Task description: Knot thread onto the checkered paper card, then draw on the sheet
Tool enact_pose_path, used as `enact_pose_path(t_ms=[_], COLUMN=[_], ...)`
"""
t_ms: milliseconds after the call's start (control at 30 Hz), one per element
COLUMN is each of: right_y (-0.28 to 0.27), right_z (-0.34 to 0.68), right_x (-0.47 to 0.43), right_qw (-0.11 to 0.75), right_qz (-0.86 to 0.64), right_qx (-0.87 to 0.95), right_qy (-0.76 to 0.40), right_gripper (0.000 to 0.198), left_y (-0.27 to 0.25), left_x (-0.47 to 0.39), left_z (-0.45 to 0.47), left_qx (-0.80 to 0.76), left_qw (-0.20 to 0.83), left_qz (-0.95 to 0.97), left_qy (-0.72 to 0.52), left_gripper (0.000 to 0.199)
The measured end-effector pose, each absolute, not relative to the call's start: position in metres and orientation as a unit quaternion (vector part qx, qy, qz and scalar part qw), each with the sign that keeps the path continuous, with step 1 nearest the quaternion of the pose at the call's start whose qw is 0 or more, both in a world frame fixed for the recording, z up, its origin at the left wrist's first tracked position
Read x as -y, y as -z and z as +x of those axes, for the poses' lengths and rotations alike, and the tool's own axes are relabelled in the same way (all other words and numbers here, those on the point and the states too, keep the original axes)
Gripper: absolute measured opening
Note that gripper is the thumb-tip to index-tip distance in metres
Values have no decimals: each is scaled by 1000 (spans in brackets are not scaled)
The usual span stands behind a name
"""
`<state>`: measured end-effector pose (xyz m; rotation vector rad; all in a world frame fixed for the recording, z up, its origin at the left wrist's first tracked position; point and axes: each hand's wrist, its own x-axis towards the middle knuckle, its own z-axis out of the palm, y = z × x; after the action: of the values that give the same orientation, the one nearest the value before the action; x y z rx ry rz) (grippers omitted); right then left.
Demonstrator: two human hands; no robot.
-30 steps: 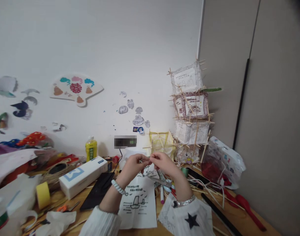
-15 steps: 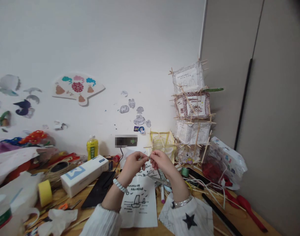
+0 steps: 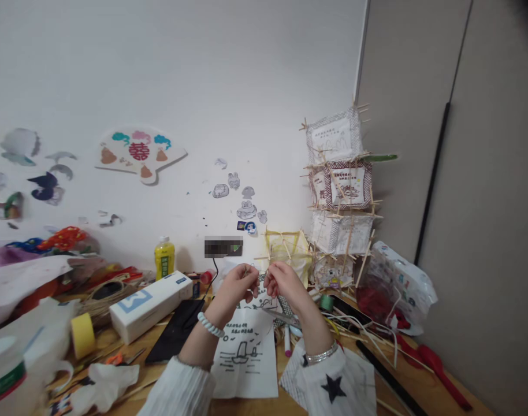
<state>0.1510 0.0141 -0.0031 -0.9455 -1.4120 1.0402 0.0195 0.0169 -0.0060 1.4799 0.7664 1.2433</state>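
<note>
Pinching, mid-frame | left hand point(image 3: 237, 286), right hand point(image 3: 285, 283): each fingertip-closed, contents unclear | held above drawn sheet point(image 3: 246, 382), perhaps for visibility

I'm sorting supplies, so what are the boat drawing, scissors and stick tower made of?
Boat drawing: matte white paper, probably, judging by faint creases. Scissors: blades likely metal, grey with a dull sheen. Stick tower: pale, apparently wooden sticks; its wrinkled panels could be paper or cloth.

What, if anything, sits at the fingertips of your left hand point(image 3: 240, 284) and right hand point(image 3: 283, 283) is too small to tell. Your right wrist point(image 3: 306, 316) hides part of the scissors point(image 3: 282, 316), pixelation blurs the dark device point(image 3: 223, 248), and the left edge cuts off your white container point(image 3: 6, 357).
</note>
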Motion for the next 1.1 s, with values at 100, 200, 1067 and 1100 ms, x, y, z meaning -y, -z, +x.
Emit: enact_pose_path(t_ms=[100, 200, 1067, 1100], right_y=[4, 5, 8, 8], right_z=[151, 152, 153, 153], right_x=[-16, -17, -20, -20], right_qw=[549, 548, 532, 527], right_qz=[-402, -401, -446, -449], right_qx=[596, 598, 625, 632], right_qy=[-427, -424, -357, -349], right_gripper=[19, 21, 19, 19], left_y=[5, 4, 14, 15], left_x=[-16, -15, -31, -32], left_z=[19, 19, 14, 14], left_qx=[-306, -285, -242, -244], left_qw=[524, 543, 548, 546], left_qz=[598, 578, 562, 562], left_qy=[-524, -538, -570, -572], left_gripper=[29, 29, 31, 32])
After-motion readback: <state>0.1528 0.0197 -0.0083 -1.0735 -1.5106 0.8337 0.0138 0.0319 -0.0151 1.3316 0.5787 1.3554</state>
